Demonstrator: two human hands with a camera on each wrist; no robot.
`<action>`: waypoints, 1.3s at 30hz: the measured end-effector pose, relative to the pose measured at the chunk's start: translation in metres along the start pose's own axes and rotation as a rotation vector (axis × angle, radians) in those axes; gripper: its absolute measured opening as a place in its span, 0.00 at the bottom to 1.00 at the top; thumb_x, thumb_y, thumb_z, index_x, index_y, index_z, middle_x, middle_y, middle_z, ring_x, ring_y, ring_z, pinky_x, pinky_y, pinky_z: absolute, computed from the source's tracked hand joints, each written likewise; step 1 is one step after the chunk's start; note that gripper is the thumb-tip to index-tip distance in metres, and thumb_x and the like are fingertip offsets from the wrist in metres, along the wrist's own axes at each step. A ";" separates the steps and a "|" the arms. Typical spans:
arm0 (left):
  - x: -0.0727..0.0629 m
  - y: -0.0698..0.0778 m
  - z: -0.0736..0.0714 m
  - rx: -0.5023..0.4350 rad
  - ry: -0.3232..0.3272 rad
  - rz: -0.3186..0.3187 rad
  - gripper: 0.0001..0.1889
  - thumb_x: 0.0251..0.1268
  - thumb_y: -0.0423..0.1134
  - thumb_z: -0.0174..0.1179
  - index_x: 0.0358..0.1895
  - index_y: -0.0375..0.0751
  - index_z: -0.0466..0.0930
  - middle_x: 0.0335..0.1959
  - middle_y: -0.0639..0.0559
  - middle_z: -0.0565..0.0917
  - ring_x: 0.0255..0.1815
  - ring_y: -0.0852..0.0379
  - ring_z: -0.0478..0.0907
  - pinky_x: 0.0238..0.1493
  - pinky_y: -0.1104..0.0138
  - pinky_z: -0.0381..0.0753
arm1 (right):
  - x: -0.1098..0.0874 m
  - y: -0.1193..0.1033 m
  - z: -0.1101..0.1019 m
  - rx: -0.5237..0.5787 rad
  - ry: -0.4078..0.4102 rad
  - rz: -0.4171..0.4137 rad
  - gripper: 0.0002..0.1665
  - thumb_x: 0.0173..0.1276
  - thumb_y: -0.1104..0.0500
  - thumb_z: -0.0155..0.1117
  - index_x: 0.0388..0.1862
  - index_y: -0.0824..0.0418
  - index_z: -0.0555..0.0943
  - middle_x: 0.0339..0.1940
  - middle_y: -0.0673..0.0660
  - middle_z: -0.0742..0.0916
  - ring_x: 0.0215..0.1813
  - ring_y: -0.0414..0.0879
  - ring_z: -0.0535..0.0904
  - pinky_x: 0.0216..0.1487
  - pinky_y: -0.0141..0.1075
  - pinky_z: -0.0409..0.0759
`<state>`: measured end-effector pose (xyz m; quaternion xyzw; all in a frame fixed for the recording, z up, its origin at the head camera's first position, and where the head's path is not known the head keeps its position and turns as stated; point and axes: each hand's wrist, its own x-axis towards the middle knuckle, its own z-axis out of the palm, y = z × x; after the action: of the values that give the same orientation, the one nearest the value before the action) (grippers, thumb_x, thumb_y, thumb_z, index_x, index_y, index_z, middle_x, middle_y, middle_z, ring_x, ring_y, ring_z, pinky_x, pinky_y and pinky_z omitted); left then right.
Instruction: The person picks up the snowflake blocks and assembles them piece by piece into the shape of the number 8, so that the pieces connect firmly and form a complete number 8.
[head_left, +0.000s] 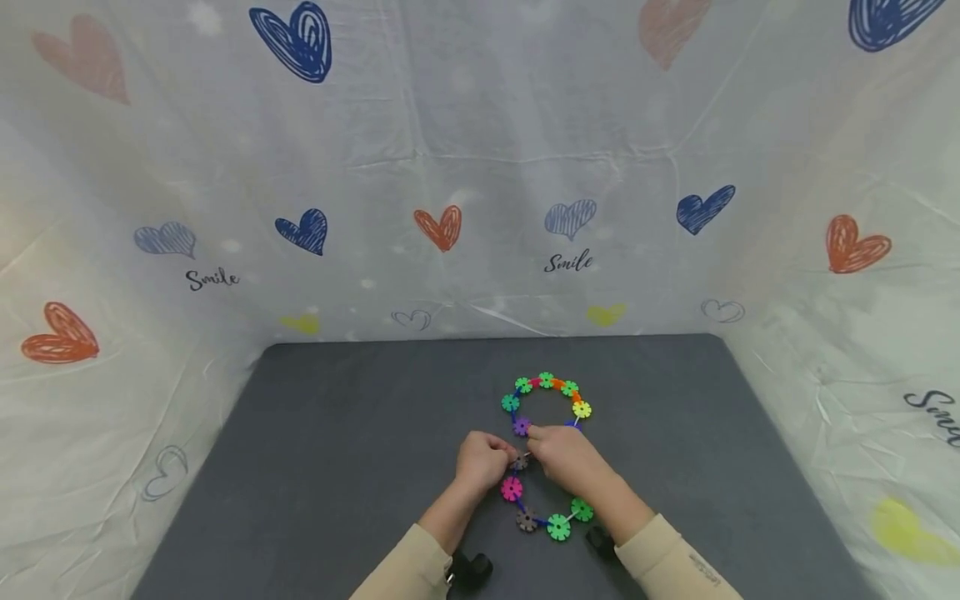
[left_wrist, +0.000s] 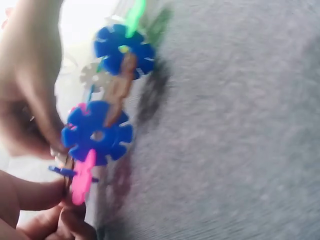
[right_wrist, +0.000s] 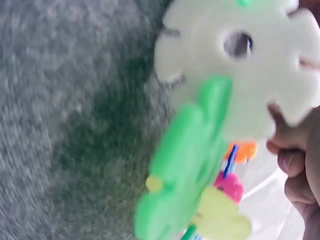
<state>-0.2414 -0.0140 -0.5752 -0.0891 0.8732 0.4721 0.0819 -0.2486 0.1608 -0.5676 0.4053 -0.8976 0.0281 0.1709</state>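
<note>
Notched plastic snowflake discs are linked into two loops, a far loop point(head_left: 546, 380) and a near loop point(head_left: 558, 527). My left hand point(head_left: 483, 460) pinches a brown disc point(head_left: 519, 462) on the near loop's left side; in the left wrist view its thumb and fingers point(left_wrist: 37, 192) close by a pink disc point(left_wrist: 83, 180). From the right, my right hand point(head_left: 566, 457) bends over the place between the loops, its fingertips pinching a pale disc seen edge-on point(head_left: 527, 455). Beside those fingertips is a purple disc point(head_left: 521, 427). The right hand covers part of both loops.
A dark grey table point(head_left: 360, 417) lies under the loops. Behind it and at the sides hangs a pale sheet point(head_left: 487, 108) printed with hearts. Black wrist devices point(head_left: 471, 572) are at both cuffs. Large white point(right_wrist: 200, 60) and green point(right_wrist: 182, 170) discs blur close to the right wrist camera.
</note>
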 end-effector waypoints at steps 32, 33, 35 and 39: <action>0.012 0.004 0.007 0.678 0.198 0.611 0.05 0.58 0.48 0.74 0.28 0.55 0.92 0.26 0.60 0.86 0.27 0.59 0.77 0.37 0.60 0.81 | -0.010 0.026 0.004 0.260 -0.107 0.361 0.16 0.61 0.54 0.77 0.48 0.52 0.89 0.46 0.50 0.88 0.52 0.50 0.80 0.55 0.54 0.75; 0.011 0.004 0.007 0.678 0.197 0.608 0.05 0.58 0.48 0.74 0.28 0.55 0.92 0.27 0.60 0.86 0.28 0.58 0.78 0.41 0.58 0.82 | -0.010 0.026 0.004 0.263 -0.103 0.353 0.16 0.61 0.54 0.77 0.49 0.52 0.89 0.46 0.50 0.88 0.52 0.50 0.81 0.55 0.54 0.75; 0.010 0.005 0.008 0.676 0.194 0.596 0.05 0.59 0.48 0.73 0.28 0.56 0.92 0.28 0.60 0.87 0.30 0.57 0.79 0.46 0.53 0.84 | -0.009 0.026 0.004 0.268 -0.095 0.350 0.17 0.62 0.54 0.76 0.50 0.53 0.89 0.47 0.51 0.88 0.52 0.50 0.80 0.55 0.54 0.75; 0.008 0.005 0.009 0.665 0.189 0.563 0.04 0.59 0.48 0.73 0.29 0.57 0.92 0.29 0.60 0.87 0.32 0.56 0.81 0.53 0.47 0.82 | -0.007 0.027 0.004 0.279 -0.090 0.359 0.17 0.63 0.54 0.76 0.50 0.53 0.89 0.47 0.50 0.88 0.52 0.49 0.80 0.55 0.52 0.74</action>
<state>-0.2501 -0.0039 -0.5779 0.1404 0.9714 0.1594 -0.1059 -0.2648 0.1833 -0.5714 0.2596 -0.9495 0.1640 0.0652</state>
